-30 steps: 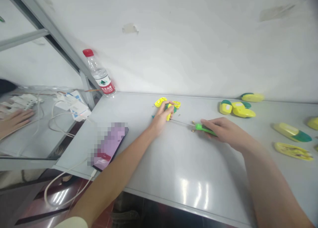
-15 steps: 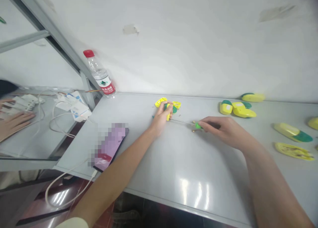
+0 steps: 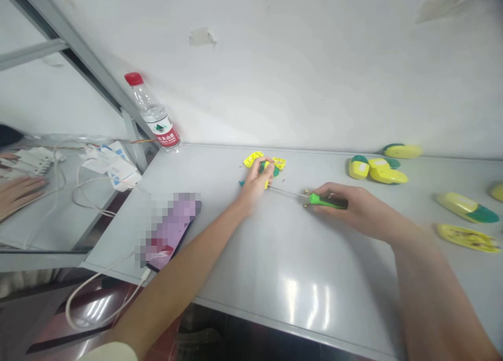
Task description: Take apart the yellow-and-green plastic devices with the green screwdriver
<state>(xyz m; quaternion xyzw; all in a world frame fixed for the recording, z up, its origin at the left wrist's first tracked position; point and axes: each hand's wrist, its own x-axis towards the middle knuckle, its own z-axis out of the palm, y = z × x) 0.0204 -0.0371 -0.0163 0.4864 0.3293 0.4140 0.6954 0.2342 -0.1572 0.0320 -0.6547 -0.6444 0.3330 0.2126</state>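
In the head view my left hand (image 3: 256, 183) is closed round a small yellow and green plastic piece (image 3: 266, 183), much of it covered by the fingers. My right hand (image 3: 346, 201) grips a screwdriver (image 3: 326, 201) with a green and black handle. Its thin shaft points left, and the tip meets the piece in my left hand. Small brass-coloured bits (image 3: 306, 205) lie by the front of the handle. Just beyond my left hand are a yellow open shell (image 3: 253, 159) and another yellow shell part (image 3: 279, 163), with tiny dark bits close by.
Several yellow and green plastic cases (image 3: 387, 173) lie on the right of the grey table (image 3: 251, 261), with an open yellow half shell (image 3: 467, 238). A water bottle (image 3: 159, 120) stands back left. A cabled phone (image 3: 173, 232) lies front left. A co-worker's hand (image 3: 21, 193) rests beyond the frame.
My right hand's fingers have opened and shifted along the screwdriver, so more of its handle shows. The left hand stays on the yellow and green piece. The view has shifted slightly.
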